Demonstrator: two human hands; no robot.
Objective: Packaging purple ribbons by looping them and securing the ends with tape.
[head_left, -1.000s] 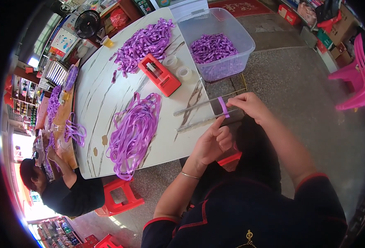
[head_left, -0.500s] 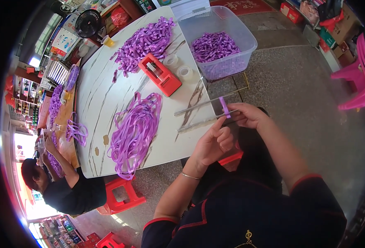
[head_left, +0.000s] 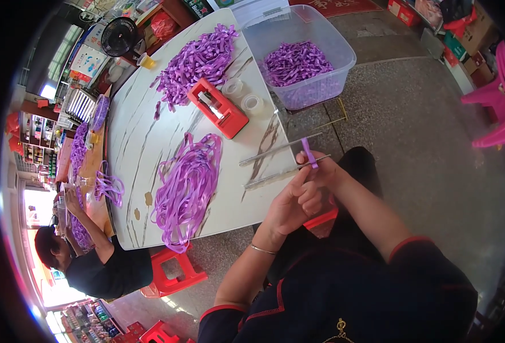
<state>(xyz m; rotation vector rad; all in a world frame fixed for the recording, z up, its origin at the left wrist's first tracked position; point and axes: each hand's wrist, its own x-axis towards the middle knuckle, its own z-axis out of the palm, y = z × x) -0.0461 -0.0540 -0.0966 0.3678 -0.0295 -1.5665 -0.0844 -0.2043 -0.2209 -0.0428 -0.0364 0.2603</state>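
Note:
A short purple ribbon [head_left: 306, 145] is looped across two thin parallel metal rods [head_left: 278, 150] that stick out over the table's right edge. My left hand [head_left: 291, 203] is closed, fingers curled, its fingertips at the ribbon's lower end beside the nearer rod. Just behind it, my right hand [head_left: 328, 174] pinches at the same ribbon; some of its fingers are hidden by the left hand and the ribbon. A bundle of long purple ribbon loops [head_left: 186, 191] lies on the table to the left of the rods.
The marble-patterned table [head_left: 135, 131] also bears a red tape dispenser [head_left: 230, 124], clear tape rolls [head_left: 252, 103] and a heap of folded purple ribbons [head_left: 198, 66]. A clear plastic bin [head_left: 304, 94] holds more. Another person [head_left: 101, 266] works at the left. Pink chairs [head_left: 495, 108] stand right.
My right hand has shifted left and in closer behind the ribbon, so that more of it is covered by my left hand. The left hand has hardly moved.

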